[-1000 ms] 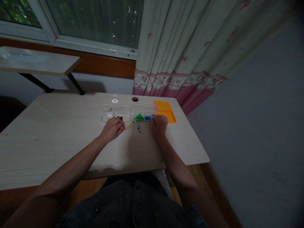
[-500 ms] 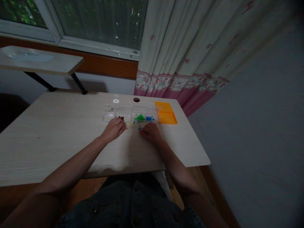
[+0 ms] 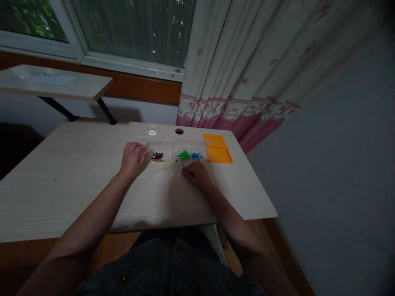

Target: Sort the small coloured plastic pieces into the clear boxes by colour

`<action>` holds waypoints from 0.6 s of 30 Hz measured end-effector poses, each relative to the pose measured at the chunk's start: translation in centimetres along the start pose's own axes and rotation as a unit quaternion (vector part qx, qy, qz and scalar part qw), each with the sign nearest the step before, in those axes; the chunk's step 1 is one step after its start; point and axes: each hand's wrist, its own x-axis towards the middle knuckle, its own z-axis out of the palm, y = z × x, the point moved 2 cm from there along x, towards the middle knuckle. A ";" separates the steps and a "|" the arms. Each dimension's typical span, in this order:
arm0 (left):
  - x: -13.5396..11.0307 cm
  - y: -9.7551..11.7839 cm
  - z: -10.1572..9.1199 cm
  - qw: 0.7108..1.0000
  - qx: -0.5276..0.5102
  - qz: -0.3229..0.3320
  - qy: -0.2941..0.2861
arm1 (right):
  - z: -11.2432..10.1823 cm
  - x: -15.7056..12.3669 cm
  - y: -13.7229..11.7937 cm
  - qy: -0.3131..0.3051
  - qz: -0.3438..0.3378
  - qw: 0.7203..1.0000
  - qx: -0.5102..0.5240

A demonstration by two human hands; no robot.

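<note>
A row of clear plastic compartments (image 3: 168, 150) sits on the wooden table (image 3: 77, 181), holding brown beads (image 3: 157, 156), green beads (image 3: 184, 154) and blue beads (image 3: 195, 155). My left hand (image 3: 133, 156) is curled over the leftmost compartment, fingers closed at its edge. My right hand (image 3: 197, 174) rests on the table just in front of the blue beads, fingertips pinched down at several loose blue beads (image 3: 183, 169). A few loose yellow beads (image 3: 165, 164) lie between my hands.
An orange tray (image 3: 218, 149) lies to the right of the compartments. A cable hole (image 3: 179, 131) is in the table behind them. A second small table (image 3: 52, 82) stands at the back left under the window; a curtain (image 3: 240, 65) hangs at the right.
My left hand moved left from the brown beads onto the leftmost compartment. My right hand came back from the blue compartment down to the loose blue beads on the table.
</note>
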 end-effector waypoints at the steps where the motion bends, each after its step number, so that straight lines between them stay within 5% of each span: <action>1: 0.0 -0.5 0.0 1.000 0.005 -0.006 0.000 | 0.1 0.0 0.0 0.002 0.002 1.000 -0.002; 9: -0.1 -3.4 0.3 0.999 0.016 -0.044 0.015 | 0.7 -0.1 0.1 0.023 -0.009 1.000 -0.006; 18: -0.3 -4.3 0.6 0.998 0.013 -0.057 -0.001 | 1.0 0.1 0.2 0.018 -0.007 1.000 0.003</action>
